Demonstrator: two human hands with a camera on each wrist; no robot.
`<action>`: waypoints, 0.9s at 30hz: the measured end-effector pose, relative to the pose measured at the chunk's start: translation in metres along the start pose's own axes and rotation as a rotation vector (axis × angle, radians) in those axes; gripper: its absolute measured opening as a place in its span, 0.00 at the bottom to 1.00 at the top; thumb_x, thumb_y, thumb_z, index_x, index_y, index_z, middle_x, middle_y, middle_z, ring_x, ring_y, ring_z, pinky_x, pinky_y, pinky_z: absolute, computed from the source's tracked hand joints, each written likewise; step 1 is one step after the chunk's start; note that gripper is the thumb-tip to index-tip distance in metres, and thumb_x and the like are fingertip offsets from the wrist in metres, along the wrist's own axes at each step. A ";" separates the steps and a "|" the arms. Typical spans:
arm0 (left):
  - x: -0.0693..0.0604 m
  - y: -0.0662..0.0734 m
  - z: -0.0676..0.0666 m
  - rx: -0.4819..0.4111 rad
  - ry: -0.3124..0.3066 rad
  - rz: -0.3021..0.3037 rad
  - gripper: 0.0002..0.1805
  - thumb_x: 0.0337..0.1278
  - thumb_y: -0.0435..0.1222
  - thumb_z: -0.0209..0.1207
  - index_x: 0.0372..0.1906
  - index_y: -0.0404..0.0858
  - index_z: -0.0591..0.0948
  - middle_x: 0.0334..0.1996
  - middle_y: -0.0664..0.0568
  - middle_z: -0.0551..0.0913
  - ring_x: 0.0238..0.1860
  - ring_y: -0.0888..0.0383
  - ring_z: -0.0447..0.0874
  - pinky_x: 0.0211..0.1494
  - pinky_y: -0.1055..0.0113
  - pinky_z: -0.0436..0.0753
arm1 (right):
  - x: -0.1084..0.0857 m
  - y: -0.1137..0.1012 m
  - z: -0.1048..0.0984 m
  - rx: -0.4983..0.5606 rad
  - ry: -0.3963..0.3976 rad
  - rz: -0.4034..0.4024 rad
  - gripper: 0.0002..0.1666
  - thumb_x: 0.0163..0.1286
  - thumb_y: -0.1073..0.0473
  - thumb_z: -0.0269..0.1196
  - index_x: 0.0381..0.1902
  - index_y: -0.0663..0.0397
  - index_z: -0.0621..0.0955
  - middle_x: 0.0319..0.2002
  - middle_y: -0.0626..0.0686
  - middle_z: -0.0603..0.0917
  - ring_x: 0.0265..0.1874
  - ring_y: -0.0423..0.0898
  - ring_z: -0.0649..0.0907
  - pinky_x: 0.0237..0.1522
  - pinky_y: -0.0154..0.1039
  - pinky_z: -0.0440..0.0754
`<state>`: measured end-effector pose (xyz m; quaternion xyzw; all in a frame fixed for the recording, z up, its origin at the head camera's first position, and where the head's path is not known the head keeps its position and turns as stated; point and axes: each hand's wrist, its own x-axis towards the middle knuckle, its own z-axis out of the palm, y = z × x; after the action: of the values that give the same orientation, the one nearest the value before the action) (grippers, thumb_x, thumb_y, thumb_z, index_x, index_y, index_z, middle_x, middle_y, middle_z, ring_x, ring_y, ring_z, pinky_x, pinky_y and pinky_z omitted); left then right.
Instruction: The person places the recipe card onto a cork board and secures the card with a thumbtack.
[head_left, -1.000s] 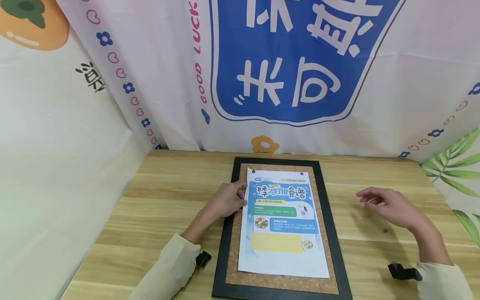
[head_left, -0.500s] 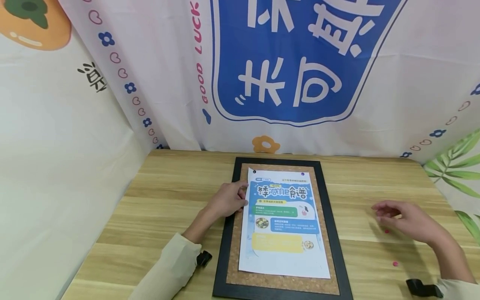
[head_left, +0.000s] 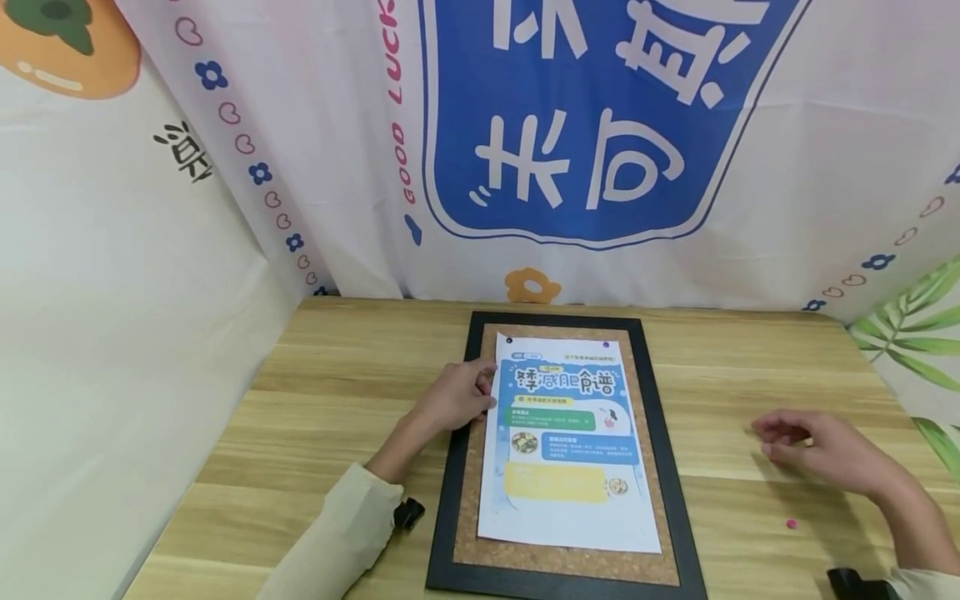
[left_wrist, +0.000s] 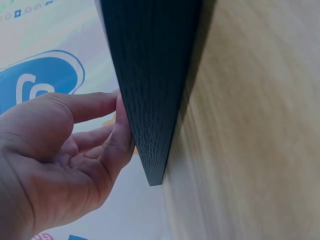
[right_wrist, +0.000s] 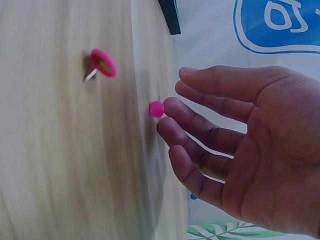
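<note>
The left hand (head_left: 459, 396) rests its thumb and fingertips at the left edge of a printed sheet (head_left: 562, 521) on a framed cork board (head_left: 622, 567). Its fingers reach past the black frame (left_wrist: 150, 90) in the left wrist view, where the hand (left_wrist: 65, 155) hides their tips' contact. Two pins, one dark (head_left: 509, 340) and one purple (head_left: 606, 344), sit at the sheet's top corners. Right of the board, the right hand (head_left: 832, 450) hovers with loosely bent fingers, holding nothing visible. Its fingertips are near a pink pushpin (right_wrist: 156, 109); another (right_wrist: 103, 62) lies closer to the camera.
The wooden table (head_left: 300, 433) extends on both sides of the board. One pink pin (head_left: 791, 524) shows below the right hand in the head view. A printed curtain (head_left: 360, 167) hangs behind the table's far edge. Each wrist wears a black device.
The right hand has moved right and slightly down and now covers one of the pink pins in the head view. The left hand and the sheet have stayed in place.
</note>
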<state>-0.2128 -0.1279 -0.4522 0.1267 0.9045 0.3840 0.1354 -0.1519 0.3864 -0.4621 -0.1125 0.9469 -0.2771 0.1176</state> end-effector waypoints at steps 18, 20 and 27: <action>-0.001 0.000 -0.001 -0.004 -0.007 -0.019 0.32 0.69 0.25 0.66 0.76 0.31 0.74 0.36 0.48 0.83 0.26 0.59 0.85 0.30 0.69 0.85 | -0.012 0.008 0.001 -0.039 -0.022 0.001 0.15 0.70 0.65 0.72 0.53 0.62 0.87 0.44 0.49 0.90 0.35 0.25 0.79 0.37 0.31 0.83; -0.001 0.000 0.000 -0.006 -0.004 -0.016 0.33 0.68 0.25 0.66 0.76 0.31 0.73 0.36 0.48 0.83 0.26 0.59 0.85 0.29 0.69 0.85 | -0.012 0.008 0.002 -0.041 -0.023 0.002 0.13 0.70 0.65 0.72 0.52 0.60 0.88 0.41 0.47 0.89 0.35 0.26 0.79 0.36 0.31 0.82; 0.001 0.000 0.000 0.006 -0.005 0.000 0.32 0.68 0.24 0.66 0.75 0.31 0.74 0.36 0.47 0.84 0.26 0.59 0.86 0.28 0.71 0.84 | -0.012 0.010 0.010 -0.069 0.020 -0.033 0.07 0.70 0.63 0.73 0.45 0.51 0.90 0.35 0.40 0.87 0.32 0.25 0.78 0.35 0.31 0.81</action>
<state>-0.2138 -0.1277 -0.4520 0.1279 0.9053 0.3812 0.1371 -0.1393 0.3928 -0.4736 -0.1294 0.9551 -0.2473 0.0998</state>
